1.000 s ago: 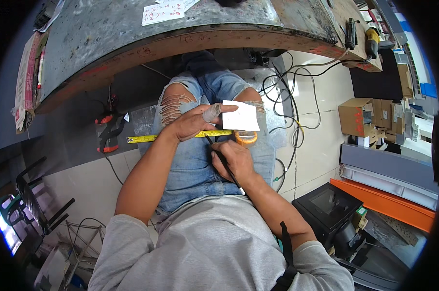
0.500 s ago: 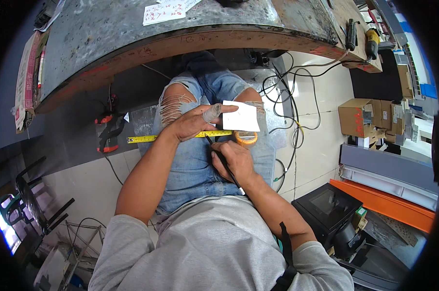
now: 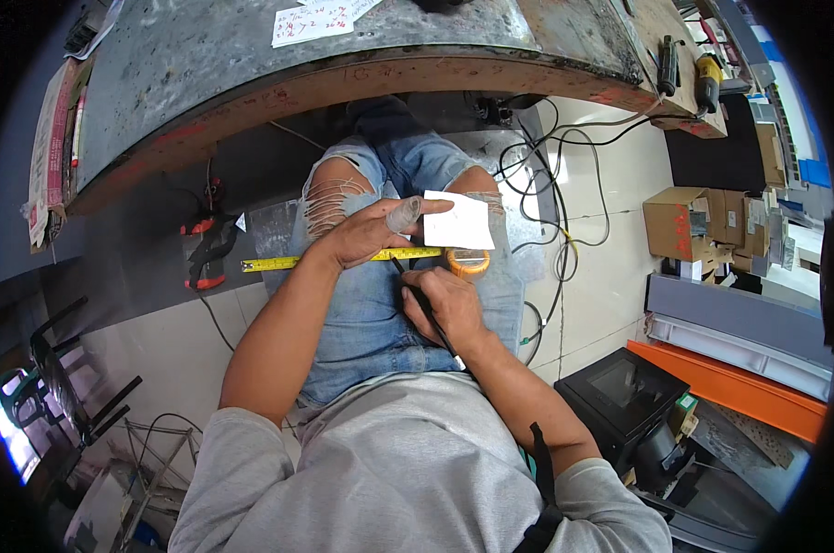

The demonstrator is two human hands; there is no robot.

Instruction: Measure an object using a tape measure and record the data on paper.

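A white slip of paper [image 3: 463, 225] hangs between the fingers of my left hand [image 3: 360, 234], which is closed on its left edge. One finger of that hand has a pale wrapping [image 3: 402, 217]. The yellow blade of a tape measure [image 3: 274, 264] runs across my lap and passes at the left hand, touching it. Its orange-rimmed case [image 3: 470, 263] lies just below the paper, on my right thigh. My right hand [image 3: 448, 300] grips a slim black pen [image 3: 443, 337], its tip at the blade's lower edge. The left fingertips are partly hidden.
A metal-topped workbench [image 3: 214, 74] with papers [image 3: 313, 25] spans the front. Black cables [image 3: 564, 194] loop over the floor at right. A red-and-black power tool [image 3: 207, 253] lies at left. Cardboard boxes [image 3: 675, 221] and a black box [image 3: 620, 392] stand at right.
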